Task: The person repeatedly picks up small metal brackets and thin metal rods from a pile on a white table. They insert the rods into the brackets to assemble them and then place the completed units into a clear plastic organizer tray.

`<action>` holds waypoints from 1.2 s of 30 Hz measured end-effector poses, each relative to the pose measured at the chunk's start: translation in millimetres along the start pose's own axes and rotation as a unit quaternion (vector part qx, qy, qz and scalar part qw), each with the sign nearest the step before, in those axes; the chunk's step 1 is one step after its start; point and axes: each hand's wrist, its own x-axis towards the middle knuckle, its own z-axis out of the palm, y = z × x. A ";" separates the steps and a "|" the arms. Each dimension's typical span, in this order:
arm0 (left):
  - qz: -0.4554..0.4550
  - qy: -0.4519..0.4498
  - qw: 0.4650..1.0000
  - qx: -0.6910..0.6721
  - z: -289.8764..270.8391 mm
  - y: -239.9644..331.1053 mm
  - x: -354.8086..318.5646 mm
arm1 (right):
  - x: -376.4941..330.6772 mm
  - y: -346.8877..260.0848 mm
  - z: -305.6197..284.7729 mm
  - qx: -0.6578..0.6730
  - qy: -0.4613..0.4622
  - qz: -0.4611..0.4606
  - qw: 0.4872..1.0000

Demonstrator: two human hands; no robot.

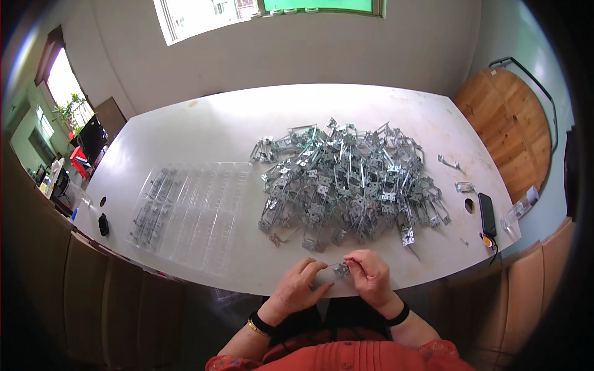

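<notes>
Close to the table's near edge, a small silvery metal bracket with thin rods (340, 270) is held between my two hands. My left hand (297, 287) grips its left side with curled fingers and thumb, around the rod ends. My right hand (371, 279) pinches the plate end, and its fingertips hide part of the piece. Just beyond my hands lies a large tangled pile of similar metal brackets (352, 179). Left of the pile, a clear plastic tray (213, 213) with rows of compartments holds several brackets along its left side.
Two loose brackets, one being this piece (465, 187), lie right of the pile. A black phone (487, 214), a clear bottle (518, 209) and a cable hole (469, 206) are at the right edge. A small black object (103, 224) sits at the left edge. A round wooden board (507, 123) leans against the wall.
</notes>
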 end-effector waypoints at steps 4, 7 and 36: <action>-0.015 -0.005 1.000 -0.001 -0.5 1.2 -0.7 | 0.0 3.7 -0.5 0.012 -0.009 0.003 1.000; -0.015 -0.006 1.000 -0.005 -0.8 1.9 -0.9 | -0.8 4.7 -1.3 0.013 -0.010 0.000 1.000; -0.024 0.036 0.998 -0.037 -1.2 0.6 4.0 | -8.2 6.3 -2.1 0.059 0.033 0.037 0.997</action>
